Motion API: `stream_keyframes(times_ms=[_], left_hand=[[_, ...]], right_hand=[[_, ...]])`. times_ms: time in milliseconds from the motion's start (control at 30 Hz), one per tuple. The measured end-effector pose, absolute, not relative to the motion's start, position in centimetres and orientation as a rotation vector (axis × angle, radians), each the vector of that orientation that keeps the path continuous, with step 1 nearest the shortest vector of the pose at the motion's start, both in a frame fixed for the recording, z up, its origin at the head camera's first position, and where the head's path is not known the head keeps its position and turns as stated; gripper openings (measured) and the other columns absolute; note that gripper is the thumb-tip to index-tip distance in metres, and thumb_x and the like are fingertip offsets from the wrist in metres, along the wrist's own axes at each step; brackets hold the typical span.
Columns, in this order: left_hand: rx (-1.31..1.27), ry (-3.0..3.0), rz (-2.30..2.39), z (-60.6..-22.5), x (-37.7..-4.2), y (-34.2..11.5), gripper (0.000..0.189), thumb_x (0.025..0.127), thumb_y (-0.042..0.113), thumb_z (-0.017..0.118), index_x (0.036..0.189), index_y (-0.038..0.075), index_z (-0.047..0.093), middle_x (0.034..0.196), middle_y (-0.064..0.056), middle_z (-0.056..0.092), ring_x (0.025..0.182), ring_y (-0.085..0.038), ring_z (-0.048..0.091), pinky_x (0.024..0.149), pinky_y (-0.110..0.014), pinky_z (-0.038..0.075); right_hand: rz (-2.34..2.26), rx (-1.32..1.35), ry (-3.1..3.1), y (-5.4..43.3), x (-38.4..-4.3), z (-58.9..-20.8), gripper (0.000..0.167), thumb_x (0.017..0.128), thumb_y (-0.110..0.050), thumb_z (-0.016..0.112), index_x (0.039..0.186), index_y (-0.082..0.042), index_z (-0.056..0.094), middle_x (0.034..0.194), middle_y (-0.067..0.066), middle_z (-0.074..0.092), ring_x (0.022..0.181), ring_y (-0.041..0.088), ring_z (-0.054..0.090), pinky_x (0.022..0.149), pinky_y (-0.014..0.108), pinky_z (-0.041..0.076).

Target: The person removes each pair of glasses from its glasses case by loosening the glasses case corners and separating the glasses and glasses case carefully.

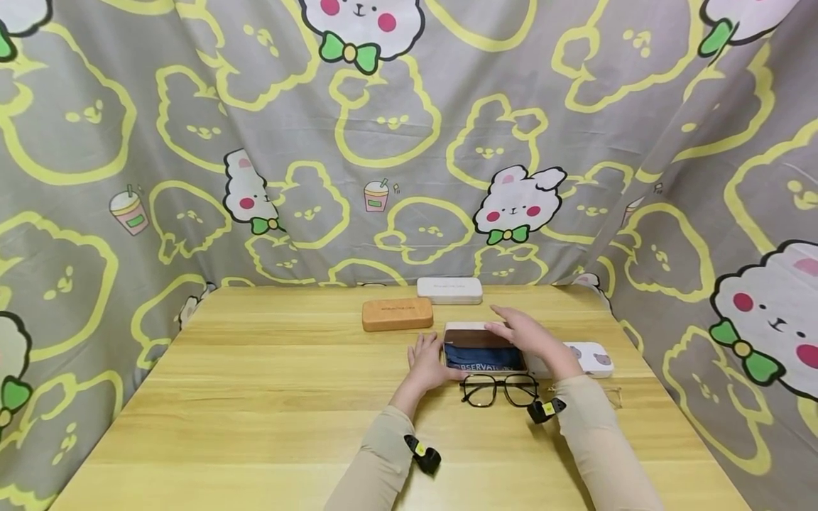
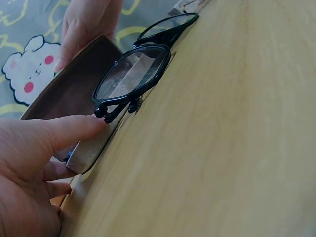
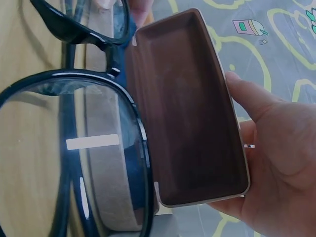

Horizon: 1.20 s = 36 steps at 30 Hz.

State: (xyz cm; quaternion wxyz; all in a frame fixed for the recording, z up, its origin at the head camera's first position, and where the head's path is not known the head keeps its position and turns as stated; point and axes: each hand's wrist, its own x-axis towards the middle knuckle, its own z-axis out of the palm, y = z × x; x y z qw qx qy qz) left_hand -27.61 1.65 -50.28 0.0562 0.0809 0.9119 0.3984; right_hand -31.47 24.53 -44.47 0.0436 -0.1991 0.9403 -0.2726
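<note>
An eyeglass case (image 1: 466, 337) stands with its lid raised, showing a brown lining and a dark blue lettered cloth (image 1: 479, 357) inside. My left hand (image 1: 424, 365) holds the left end of its base, thumb on the near side and fingers around the end. At the lid (image 3: 187, 108), my right hand (image 3: 281, 158) has its thumb on the upper edge and its other fingers behind. Black-framed glasses (image 1: 500, 384) rest on the table just in front of the case; in the left wrist view my left thumb lies close to the glasses (image 2: 154, 82).
An orange-brown case (image 1: 397, 314) and a white case (image 1: 449, 290) lie behind. To the right is a white case with bear prints (image 1: 597, 358). Thin-framed glasses (image 1: 616, 397) are partly hidden by the right forearm. A patterned curtain (image 1: 307, 142) hangs around the wooden table (image 1: 255, 397).
</note>
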Motion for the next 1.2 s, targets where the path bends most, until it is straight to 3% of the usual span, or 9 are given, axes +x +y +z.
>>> stream_keyframes(times_ms=[167, 400, 733, 1200], left_hand=[[0.271, 2.792, 1.160, -50.1, -27.7, 1.4, 0.098, 0.068, 0.036, 0.088, 0.149, 0.008, 0.040, 0.157, -0.016, 0.032, 0.151, -0.040, 0.010, 0.120, -0.062, 0.003], [0.311, 2.849, 1.086, -50.0, -27.9, 0.8, 0.092, 0.064, 0.037, 0.091, 0.142, 0.008, 0.050, 0.155, -0.013, 0.038, 0.148, -0.038, 0.020, 0.120, -0.056, 0.014], [0.339, 2.846, 1.100, -49.8, -27.9, 0.7, 0.095, 0.065, 0.037, 0.090, 0.145, 0.011, 0.046, 0.155, -0.014, 0.037, 0.148, -0.038, 0.020, 0.120, -0.056, 0.013], [0.339, 2.853, 1.091, -50.5, -27.9, 0.7, 0.095, 0.065, 0.038, 0.090, 0.145, 0.010, 0.047, 0.155, -0.014, 0.038, 0.147, -0.038, 0.022, 0.119, -0.056, 0.015]], right_hand=[[-0.804, -0.635, 2.820, 24.6, -31.6, -44.1, 0.069, 0.102, -0.041, 0.047, 0.146, 0.010, 0.033, 0.149, 0.033, 0.035, 0.137, 0.050, 0.037, 0.113, 0.060, 0.030], [-0.688, -0.606, 2.729, 24.7, -31.8, -43.0, 0.069, 0.102, -0.046, 0.042, 0.147, 0.006, 0.036, 0.151, 0.033, 0.032, 0.141, 0.051, 0.028, 0.115, 0.062, 0.024], [-0.637, -0.658, 2.640, 25.1, -31.9, -42.5, 0.065, 0.102, -0.048, 0.041, 0.147, -0.002, 0.040, 0.150, 0.023, 0.043, 0.139, 0.045, 0.036, 0.114, 0.060, 0.030], [-0.688, -0.690, 2.568, 25.4, -31.9, -42.9, 0.057, 0.101, -0.046, 0.045, 0.141, -0.007, 0.051, 0.144, 0.020, 0.051, 0.137, 0.042, 0.042, 0.112, 0.059, 0.033]])
